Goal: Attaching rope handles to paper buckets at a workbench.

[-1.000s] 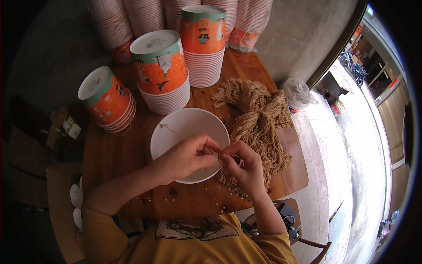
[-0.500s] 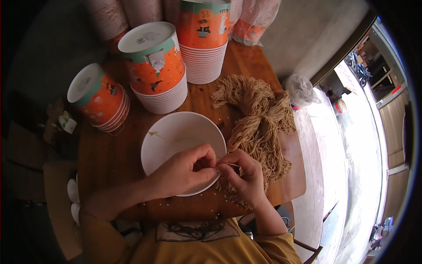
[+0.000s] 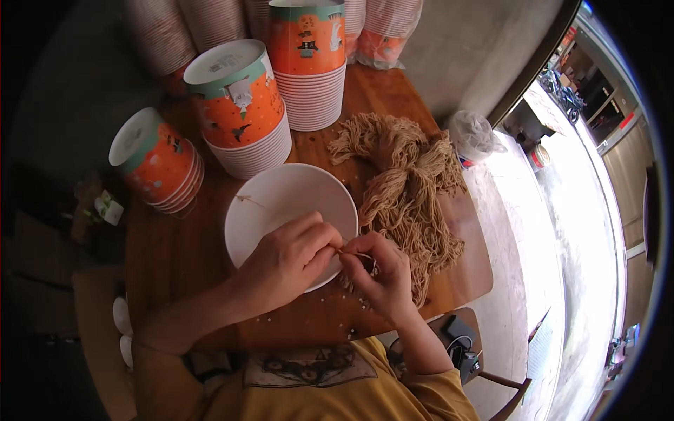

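A tan cord (image 3: 359, 255) is stretched between my two hands, just over the near right rim of a white paper bucket (image 3: 302, 189). My left hand (image 3: 284, 256) pinches it with thumb and fingers pressed together. My right hand (image 3: 379, 270) grips the cord between thumb and forefinger, and a short loop of it curves inside this hand. The fingertips meet closely and partly hide what they hold. A thin strand with a small knot lies along the bucket's inner left side. Right of the bucket rests a large tied bundle of tan cord (image 3: 411, 193).
Stacks of orange and green printed paper buckets stand upside down on the wooden table (image 3: 189, 281): a short stack (image 3: 165, 165), a middle stack (image 3: 242, 112) and a tall stack (image 3: 309, 49). Small white beads (image 3: 351, 331) lie scattered near the front edge. A plastic-wrapped container (image 3: 474, 137) sits beyond the right edge.
My left fingers have closed up where a gap showed between thumb and forefinger. Both hands stay together over the bucket's rim. The whole view has shifted slightly.
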The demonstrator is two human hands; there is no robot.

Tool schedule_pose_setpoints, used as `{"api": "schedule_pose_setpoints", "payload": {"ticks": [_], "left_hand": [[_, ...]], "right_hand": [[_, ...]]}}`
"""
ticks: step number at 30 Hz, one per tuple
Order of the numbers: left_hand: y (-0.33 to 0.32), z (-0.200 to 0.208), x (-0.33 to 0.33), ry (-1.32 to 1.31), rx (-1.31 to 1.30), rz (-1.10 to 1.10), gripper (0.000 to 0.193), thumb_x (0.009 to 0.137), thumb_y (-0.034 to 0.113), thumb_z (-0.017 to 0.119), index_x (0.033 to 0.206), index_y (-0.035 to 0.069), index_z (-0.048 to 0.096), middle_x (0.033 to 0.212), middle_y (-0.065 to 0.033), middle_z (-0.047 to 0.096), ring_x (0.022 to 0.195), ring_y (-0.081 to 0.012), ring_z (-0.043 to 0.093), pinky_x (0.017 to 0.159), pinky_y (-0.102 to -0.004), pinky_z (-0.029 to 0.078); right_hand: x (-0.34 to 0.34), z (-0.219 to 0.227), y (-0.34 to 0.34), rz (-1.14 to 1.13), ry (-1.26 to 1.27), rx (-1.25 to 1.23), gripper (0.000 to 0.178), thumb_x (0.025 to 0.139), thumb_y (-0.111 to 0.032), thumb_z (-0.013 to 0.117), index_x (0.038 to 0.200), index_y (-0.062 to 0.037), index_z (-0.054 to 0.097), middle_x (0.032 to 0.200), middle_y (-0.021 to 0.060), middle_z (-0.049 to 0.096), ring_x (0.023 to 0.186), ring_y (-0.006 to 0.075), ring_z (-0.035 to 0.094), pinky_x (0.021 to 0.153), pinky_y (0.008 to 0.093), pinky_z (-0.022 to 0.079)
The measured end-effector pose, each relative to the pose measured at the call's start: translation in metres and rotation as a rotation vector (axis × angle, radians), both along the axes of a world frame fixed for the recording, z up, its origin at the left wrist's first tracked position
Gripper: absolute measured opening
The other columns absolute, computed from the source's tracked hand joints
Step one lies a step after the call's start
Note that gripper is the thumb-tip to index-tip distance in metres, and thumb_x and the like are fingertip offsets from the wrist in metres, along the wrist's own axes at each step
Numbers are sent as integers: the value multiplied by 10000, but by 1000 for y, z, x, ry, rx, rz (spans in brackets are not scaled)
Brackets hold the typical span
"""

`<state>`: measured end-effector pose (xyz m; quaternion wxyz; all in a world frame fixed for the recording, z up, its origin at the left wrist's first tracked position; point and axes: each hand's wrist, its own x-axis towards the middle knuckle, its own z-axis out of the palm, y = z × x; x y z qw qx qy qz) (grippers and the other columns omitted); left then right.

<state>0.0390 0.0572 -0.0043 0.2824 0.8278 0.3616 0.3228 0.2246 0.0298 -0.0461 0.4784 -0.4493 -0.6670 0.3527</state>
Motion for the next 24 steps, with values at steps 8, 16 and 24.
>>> {"api": "schedule_pose_setpoints", "payload": {"ticks": [8,16,24], "left_hand": [[-11,1,2,14,89,106,112,830,-12,628,913,48,583,835,-98,560,789,-291,605,652,-385,488],[-12,1,7,-119,-125,129,121,829,-44,626,909,34,580,845,-80,581,791,-225,621,652,-318,500],[-8,-2,8,-241,-344,102,136,832,-48,623,927,24,561,886,-63,616,842,-168,630,736,-283,511]], "right_hand": [[-7,1,-4,-101,-246,456,201,735,12,739,875,-64,617,705,51,551,591,204,521,528,311,425],[3,-11,1,-77,-369,653,285,660,9,763,898,-62,623,697,37,552,580,206,520,501,317,415],[6,-11,10,-43,-290,678,316,639,15,764,916,-54,630,688,37,553,552,203,512,480,314,408]]}}
